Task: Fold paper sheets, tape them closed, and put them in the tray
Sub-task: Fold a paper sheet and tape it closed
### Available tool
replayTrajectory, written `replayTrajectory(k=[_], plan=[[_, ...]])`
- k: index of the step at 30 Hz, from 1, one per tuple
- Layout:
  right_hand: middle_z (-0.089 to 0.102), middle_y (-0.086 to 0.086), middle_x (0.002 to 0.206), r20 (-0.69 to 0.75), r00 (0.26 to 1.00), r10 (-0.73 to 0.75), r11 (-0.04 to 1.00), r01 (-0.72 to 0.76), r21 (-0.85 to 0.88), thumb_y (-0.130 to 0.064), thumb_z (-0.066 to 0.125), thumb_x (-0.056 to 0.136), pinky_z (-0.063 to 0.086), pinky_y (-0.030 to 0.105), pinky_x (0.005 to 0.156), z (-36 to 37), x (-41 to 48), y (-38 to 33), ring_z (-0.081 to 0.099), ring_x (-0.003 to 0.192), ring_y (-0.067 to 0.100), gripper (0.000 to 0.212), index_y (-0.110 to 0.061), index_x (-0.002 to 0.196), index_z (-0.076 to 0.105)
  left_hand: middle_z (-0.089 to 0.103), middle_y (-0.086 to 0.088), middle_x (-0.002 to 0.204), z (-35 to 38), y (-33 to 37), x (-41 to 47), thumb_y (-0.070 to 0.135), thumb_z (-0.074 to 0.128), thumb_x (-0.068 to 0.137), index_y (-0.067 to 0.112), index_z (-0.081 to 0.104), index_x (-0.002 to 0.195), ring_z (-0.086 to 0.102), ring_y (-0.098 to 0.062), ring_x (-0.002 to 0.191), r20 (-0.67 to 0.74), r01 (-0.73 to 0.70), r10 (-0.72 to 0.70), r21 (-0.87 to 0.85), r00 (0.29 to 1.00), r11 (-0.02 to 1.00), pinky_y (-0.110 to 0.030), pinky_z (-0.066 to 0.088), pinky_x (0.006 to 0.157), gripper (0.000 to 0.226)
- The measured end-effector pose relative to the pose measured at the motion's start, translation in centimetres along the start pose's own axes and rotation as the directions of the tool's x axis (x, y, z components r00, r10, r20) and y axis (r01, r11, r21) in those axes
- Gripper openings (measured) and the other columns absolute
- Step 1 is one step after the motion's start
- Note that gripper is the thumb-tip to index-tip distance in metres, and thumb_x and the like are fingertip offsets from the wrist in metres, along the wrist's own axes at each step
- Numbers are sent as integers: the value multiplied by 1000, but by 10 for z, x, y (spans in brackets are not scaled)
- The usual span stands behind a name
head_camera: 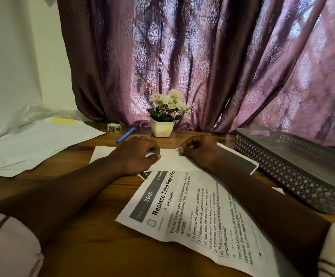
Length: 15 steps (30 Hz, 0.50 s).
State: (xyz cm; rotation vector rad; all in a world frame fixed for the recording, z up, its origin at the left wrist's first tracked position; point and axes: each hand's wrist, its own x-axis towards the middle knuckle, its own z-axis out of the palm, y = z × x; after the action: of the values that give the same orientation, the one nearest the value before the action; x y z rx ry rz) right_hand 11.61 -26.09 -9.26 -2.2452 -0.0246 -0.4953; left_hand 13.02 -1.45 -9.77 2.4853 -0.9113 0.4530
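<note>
Head cam, fwd-down, close over desk (94, 246)

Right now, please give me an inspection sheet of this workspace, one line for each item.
Surface: wooden table, mostly covered with papers.
Job's things: folded white sheet under both hands; tape roll at the back; mesh tray on the right, contents not visible.
Clutter: printed instruction sheet in front; loose papers on the left; blue pen; flower pot.
Grippers: left hand pressing the sheet; right hand pinching something small at its edge, perhaps tape.
Cables: nothing seen.
Surroundings: purple curtain behind; pale wall on the left.
</note>
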Motion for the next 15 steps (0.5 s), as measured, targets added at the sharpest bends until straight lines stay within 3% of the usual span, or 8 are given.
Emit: replayTrajectory(k=[6, 9, 15], plan=[[67, -13, 65, -40, 997, -61, 997, 59, -42, -12, 89, 78, 42, 5, 53, 3, -4, -4, 57, 49, -11, 13, -19, 79, 77, 64, 7, 113, 1, -1, 1, 46, 63, 94, 32, 70, 113, 57, -12, 108, -4, 8, -8, 10, 1000, 1000, -43, 51, 96, 25], [66, -11, 63, -70, 994, -85, 995, 81, -55, -11, 90, 76, 39, 4, 50, 5, -5, -4, 56, 47, -9, 15, -11, 86, 78, 63, 8, 113, 2, -2, 1, 47, 64, 94, 33, 70, 114, 57, -11, 108, -6, 15, -15, 14, 1000, 1000, -42, 52, 96, 25], [70, -1, 72, -73, 993, -89, 985, 77, -154, -14, 90, 75, 40, 6, 50, 5, -3, -7, 58, 58, 3, 22, -15, 91, 75, 64, 7, 112, 2, -1, 2, 46, 65, 93, 32, 71, 114, 58, -11, 107, -13, 18, -17, 16, 1000, 1000, -42, 52, 95, 26]])
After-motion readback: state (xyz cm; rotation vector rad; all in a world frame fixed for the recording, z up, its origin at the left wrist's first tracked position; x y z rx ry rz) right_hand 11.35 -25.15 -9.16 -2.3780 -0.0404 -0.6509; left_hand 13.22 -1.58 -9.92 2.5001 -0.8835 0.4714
